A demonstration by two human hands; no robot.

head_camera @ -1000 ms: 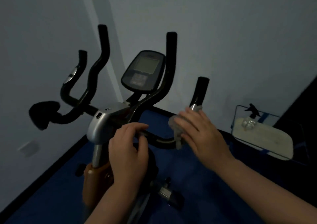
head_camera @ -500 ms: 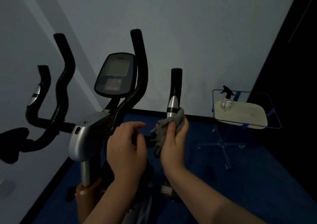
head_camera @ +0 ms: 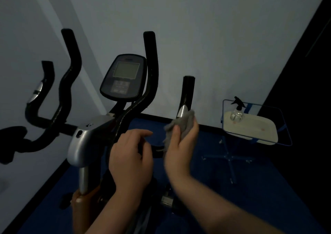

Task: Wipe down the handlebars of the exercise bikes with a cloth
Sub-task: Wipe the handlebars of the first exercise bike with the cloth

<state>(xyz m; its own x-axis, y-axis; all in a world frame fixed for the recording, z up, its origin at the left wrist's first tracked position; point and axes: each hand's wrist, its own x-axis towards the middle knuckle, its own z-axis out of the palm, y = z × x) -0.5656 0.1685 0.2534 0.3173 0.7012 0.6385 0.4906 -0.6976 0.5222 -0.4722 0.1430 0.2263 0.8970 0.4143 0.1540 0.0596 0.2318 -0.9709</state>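
An exercise bike with black handlebars stands in front of me in a dim room. My right hand (head_camera: pixel 180 144) grips a grey cloth (head_camera: pixel 182 124) wrapped around the base of the short right handlebar grip (head_camera: pixel 188 90), just below its silver sensor patch. My left hand (head_camera: pixel 130 156) rests on the lower black bar near the bike's stem, fingers curled over it. The tall right handlebar (head_camera: pixel 151 69), the tall left handlebar (head_camera: pixel 71 69) and the short left grip (head_camera: pixel 46 76) stand untouched. The console (head_camera: pixel 123 78) sits between the bars.
A blue wire stand with a pale tray (head_camera: pixel 250 128) holds a spray bottle (head_camera: pixel 237 110) at the right. Grey walls close in behind and to the left. The floor (head_camera: pixel 241 189) is blue. A dark panel fills the far right.
My right hand has slid the cloth from the lower curved bar up to the base of the short right grip. My view has shifted right. The left hand has stayed on the bar.
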